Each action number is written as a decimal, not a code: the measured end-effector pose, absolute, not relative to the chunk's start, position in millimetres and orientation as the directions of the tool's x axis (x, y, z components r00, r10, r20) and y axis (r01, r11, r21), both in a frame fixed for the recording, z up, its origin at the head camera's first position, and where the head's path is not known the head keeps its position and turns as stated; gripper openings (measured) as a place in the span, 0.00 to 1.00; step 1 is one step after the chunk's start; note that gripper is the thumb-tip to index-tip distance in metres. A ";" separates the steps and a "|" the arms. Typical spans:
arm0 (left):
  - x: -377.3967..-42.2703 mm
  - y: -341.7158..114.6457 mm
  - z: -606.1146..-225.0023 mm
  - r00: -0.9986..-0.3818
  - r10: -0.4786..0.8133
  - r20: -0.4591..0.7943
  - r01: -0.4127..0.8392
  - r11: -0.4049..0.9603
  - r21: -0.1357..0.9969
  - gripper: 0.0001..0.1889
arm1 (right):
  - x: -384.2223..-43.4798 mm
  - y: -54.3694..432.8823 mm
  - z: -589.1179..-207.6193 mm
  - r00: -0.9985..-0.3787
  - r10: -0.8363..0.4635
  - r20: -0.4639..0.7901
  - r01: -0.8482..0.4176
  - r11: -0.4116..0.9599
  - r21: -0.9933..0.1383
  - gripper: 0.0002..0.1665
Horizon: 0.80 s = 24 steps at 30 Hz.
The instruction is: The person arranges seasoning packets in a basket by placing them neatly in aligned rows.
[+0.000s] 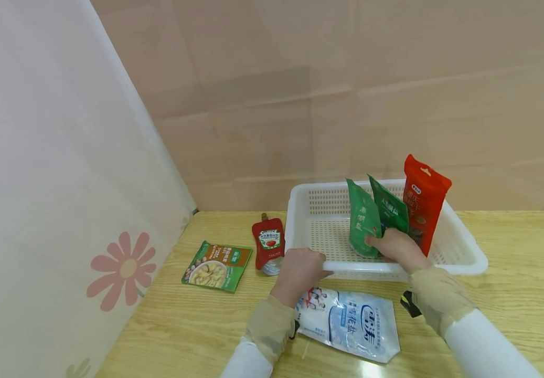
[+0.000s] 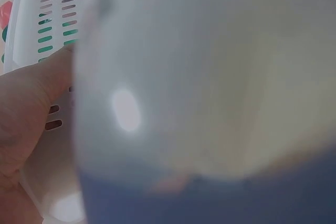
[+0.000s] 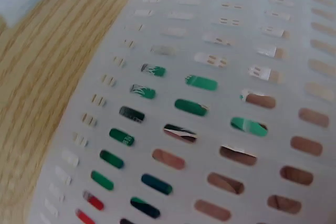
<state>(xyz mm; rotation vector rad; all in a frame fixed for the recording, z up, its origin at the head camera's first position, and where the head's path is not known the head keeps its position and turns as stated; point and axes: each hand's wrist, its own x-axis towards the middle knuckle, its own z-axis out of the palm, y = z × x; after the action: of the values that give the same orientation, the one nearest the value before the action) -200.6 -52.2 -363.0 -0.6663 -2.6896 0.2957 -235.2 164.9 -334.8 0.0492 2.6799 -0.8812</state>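
Observation:
A white plastic basket (image 1: 460, 236) with slotted walls stands on the table. My left hand (image 1: 300, 270) grips its front rim near the left corner; the thumb also shows against the wall in the left wrist view. Inside the basket, my right hand (image 1: 396, 249) pinches the lower part of a light green salt pouch (image 1: 363, 218), thumb on its front and fingers mostly hidden. Just behind leans a dark green pouch (image 1: 391, 207), and a tall red food bag (image 1: 420, 202) stands at the right. The right wrist view shows the slotted basket wall (image 3: 173, 93), green packaging visible through it.
A white-and-blue salt bag (image 1: 352, 320) lies in front of the basket, below my arms. Left of the basket are a red ketchup pouch (image 1: 268, 241) and a green-and-brown seasoning packet (image 1: 217, 266). A blurred pale surface fills most of the left wrist view.

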 end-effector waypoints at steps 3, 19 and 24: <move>-201.1 -52.0 -362.6 -0.827 0.483 0.287 0.409 0.867 -0.284 0.17 | -234.1 165.6 -333.4 -0.952 -0.092 -0.291 0.079 0.847 -0.526 0.28; -201.1 -50.3 -363.9 -0.831 0.482 0.278 0.413 0.869 -0.273 0.16 | -213.0 186.3 -329.0 -0.941 -0.202 -0.271 -0.068 0.899 -0.434 0.51; -200.5 -51.3 -362.3 -0.837 0.476 0.269 0.409 0.871 -0.272 0.17 | -209.0 192.2 -330.4 -0.935 -0.268 -0.231 -0.156 0.899 -0.410 0.50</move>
<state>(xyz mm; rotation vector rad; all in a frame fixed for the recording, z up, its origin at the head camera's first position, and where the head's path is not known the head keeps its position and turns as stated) -200.5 -51.3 -362.3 -0.6611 -2.7137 0.2914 -209.0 192.2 -330.4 -0.3172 2.7812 -0.5669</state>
